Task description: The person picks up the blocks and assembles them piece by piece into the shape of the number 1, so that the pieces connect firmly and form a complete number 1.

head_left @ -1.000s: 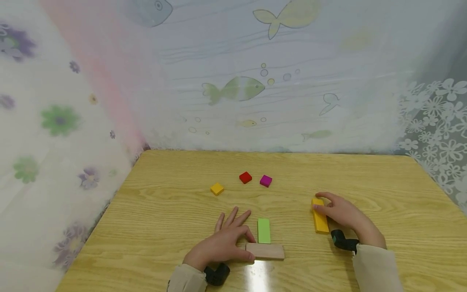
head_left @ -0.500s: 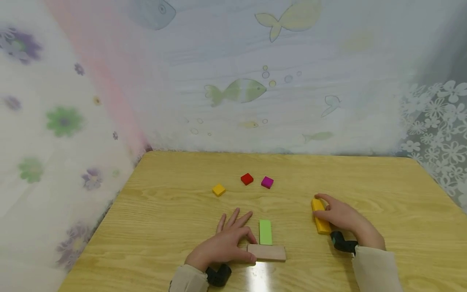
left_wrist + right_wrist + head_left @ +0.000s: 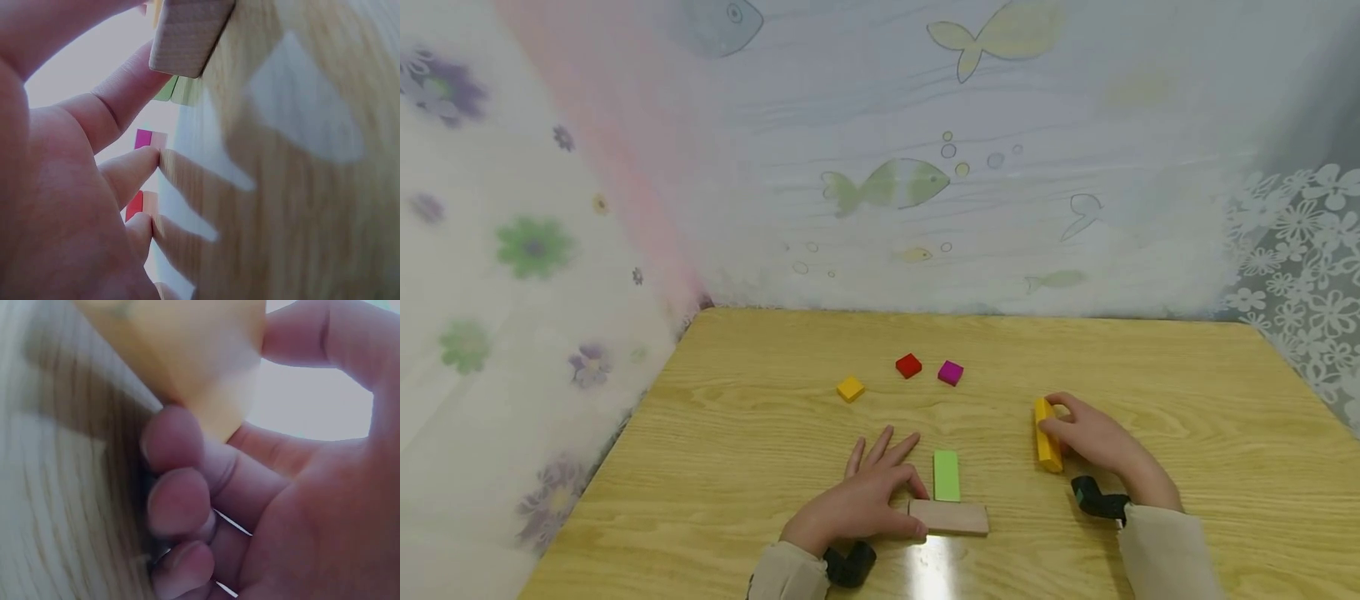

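Observation:
A plain wooden block lies flat near the front of the table. My left hand pinches its left end between thumb and index finger, while the other fingers spread out over the tabletop. Just behind it, a light green block lies lengthwise, its near end at the wooden block's back edge. Farther right, my right hand grips a long yellow block with thumb and fingers; the block is tipped on its side. In the right wrist view the yellow block looks tilted against the table, its lower edge close to the surface.
Toward the back of the wood-grain table lie three small pieces: a yellow one, a red one and a magenta one. A patterned curtain hangs along the back edge, and more fabric hangs at the left.
The yellow block has turned from lying flat to tipped, and has shifted slightly left with my right hand. My left hand and the wooden block stay in place.

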Available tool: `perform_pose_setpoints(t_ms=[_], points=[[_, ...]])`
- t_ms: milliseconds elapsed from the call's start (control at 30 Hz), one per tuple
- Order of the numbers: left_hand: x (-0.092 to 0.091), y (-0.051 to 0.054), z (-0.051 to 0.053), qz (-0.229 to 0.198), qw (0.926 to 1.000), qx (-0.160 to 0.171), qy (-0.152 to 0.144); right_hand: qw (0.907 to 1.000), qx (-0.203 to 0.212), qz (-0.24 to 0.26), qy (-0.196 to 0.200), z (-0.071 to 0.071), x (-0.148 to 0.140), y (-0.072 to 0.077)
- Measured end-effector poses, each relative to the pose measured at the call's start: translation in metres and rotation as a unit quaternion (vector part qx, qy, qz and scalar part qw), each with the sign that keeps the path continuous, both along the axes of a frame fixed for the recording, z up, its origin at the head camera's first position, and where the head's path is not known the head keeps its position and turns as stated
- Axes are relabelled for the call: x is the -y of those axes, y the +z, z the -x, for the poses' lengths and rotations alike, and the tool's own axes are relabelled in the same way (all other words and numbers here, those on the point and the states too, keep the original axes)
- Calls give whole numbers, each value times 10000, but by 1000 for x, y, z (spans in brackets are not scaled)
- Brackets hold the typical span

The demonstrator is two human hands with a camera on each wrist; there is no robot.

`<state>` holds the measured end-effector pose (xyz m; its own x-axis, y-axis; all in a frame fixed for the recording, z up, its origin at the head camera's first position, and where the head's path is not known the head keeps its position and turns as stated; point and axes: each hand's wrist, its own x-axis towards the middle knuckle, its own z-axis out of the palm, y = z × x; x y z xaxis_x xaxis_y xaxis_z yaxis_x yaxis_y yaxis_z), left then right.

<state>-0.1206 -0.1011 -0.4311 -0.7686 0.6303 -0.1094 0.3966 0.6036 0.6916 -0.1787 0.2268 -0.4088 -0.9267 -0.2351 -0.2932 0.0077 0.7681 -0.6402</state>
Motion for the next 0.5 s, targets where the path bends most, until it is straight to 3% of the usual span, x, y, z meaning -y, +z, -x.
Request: perform_pose_setpoints(t_ms=[233,500], points=[[-1,1,1,22,10000,-22,-22,9980,52,629,69,5,10,-6],[-1,-1,2,-29,10000,45,-32,9955,95,930,186,7,26,-9]])
